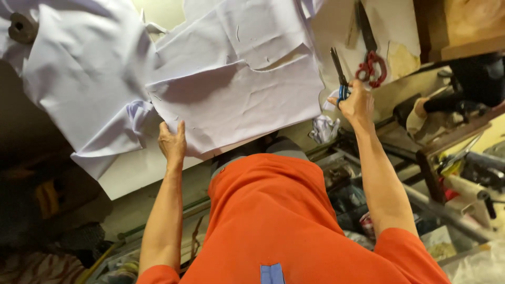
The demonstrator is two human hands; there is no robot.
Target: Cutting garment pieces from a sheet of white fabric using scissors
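Nearest the camera is the person's orange shirt, with a small blue patch at its lower edge; both bare arms reach out from it toward the table.

The left hand lies flat, fingers together, on the near edge of the white cloth. It grips nothing; it seems to press the cloth down so that the pieces stay put. The right hand is closed around the blue handles of a pair of scissors, whose dark blades point away from the person and look nearly shut. The scissors hang just past the right edge of the cloth, not in it, so no cut is being made at this instant. The two hands are well apart, one at each side of the front piece.

The cloth lies spread in several overlapping pieces over the table, creased, with a folded bundle hanging at the left near the left hand. Spreading it flat probably keeps the edges readable for cutting.

Just beyond the right hand a second pair of scissors with red handles lies on the table, within reach. Below the right hand, a crumpled white scrap sits off the table edge. At the upper left a dark round weight rests on the cloth, likely to hold that end down. To the right is cluttered workshop gear, too jumbled to name.
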